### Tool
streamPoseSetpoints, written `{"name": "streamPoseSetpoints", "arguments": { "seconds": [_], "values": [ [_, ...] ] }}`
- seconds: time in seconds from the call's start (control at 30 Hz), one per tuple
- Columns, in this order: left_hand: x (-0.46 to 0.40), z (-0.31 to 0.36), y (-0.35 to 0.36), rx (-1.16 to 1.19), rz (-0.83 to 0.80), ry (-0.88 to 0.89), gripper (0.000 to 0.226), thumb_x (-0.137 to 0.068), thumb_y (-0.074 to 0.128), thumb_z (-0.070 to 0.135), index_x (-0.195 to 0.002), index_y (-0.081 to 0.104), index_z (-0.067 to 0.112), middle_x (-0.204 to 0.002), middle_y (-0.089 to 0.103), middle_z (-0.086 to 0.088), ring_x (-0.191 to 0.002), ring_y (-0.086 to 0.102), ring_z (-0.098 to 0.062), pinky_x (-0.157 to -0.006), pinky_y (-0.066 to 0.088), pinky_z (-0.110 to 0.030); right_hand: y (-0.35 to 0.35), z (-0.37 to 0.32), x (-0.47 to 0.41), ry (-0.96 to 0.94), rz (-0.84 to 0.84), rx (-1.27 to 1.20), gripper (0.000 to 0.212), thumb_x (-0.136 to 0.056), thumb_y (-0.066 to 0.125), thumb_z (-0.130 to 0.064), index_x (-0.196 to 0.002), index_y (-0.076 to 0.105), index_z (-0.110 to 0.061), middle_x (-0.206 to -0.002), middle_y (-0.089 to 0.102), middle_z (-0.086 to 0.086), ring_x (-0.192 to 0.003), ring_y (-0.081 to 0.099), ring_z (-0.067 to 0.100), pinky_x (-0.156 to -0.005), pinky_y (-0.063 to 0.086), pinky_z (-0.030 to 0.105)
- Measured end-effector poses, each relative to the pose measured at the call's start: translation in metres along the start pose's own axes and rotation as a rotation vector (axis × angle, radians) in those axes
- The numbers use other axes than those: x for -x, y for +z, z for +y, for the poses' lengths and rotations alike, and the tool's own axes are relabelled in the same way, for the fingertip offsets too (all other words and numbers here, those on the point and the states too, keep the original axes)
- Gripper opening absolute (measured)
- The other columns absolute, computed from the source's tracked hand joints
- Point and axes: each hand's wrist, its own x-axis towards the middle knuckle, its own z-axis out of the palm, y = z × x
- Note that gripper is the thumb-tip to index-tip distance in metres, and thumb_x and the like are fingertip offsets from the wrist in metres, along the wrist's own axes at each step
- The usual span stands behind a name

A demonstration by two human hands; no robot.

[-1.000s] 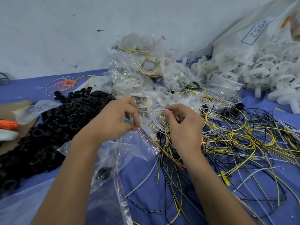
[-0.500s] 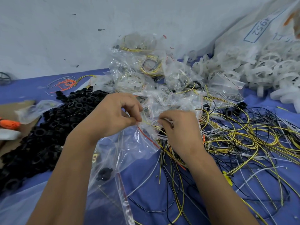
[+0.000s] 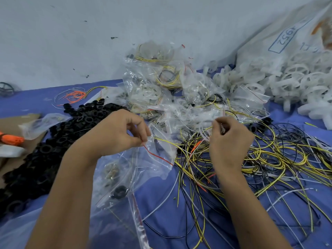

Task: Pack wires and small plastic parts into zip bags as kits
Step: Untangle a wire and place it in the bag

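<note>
My left hand (image 3: 118, 133) pinches the red-lined mouth of a clear zip bag (image 3: 158, 150) that hangs open over the blue cloth. A black plastic part (image 3: 119, 192) and some small metal pieces lie inside bags just below it. To the right, my right hand (image 3: 229, 139) has its fingers curled round a small bundle of white and yellow wires (image 3: 203, 136). It hovers over a tangle of loose yellow, black and white wires (image 3: 269, 159). The two hands are apart, with the bag's mouth between them.
A heap of black plastic rings (image 3: 45, 146) fills the left side. Filled zip bags (image 3: 161, 87) are piled at the back centre. White plastic wheels (image 3: 296, 83) spill from a large sack (image 3: 287, 42) at the right. Cardboard and an orange tool (image 3: 10, 138) sit far left.
My hands were close together at the bag's mouth. My right hand has since drawn away to the right with the wires, and the bag's mouth now shows wider under my left hand.
</note>
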Motion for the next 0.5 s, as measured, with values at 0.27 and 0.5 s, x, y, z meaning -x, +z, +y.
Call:
{"name": "streamPoseSetpoints", "arguments": {
  "seconds": [0.27,0.5],
  "values": [
    [-0.009,0.006,0.019,-0.002,0.013,0.009,0.030,-0.074,0.074,-0.013,-0.072,0.075,0.017,-0.076,0.074,0.002,-0.075,0.070,-0.029,-0.071,0.058,-0.037,0.015,-0.029,0.019,0.516,-0.856,-0.896,0.013,-0.104,0.052,-0.011,-0.095,0.062,-0.007,-0.091,0.076,0.018,-0.075,0.075,0.028,-0.056,0.058,0.027],
    [0.005,-0.008,-0.005,-0.030,-0.101,-0.153,0.031,-0.075,0.077,-0.017,-0.068,0.073,0.013,-0.064,0.071,-0.002,-0.058,0.063,-0.008,-0.058,0.048,-0.019,0.039,-0.009,0.020,0.603,-0.590,-0.784,0.015,-0.107,0.046,-0.009,-0.106,0.057,0.002,-0.102,0.074,0.020,-0.091,0.076,0.026,-0.080,0.063,0.035]
  ]
}}
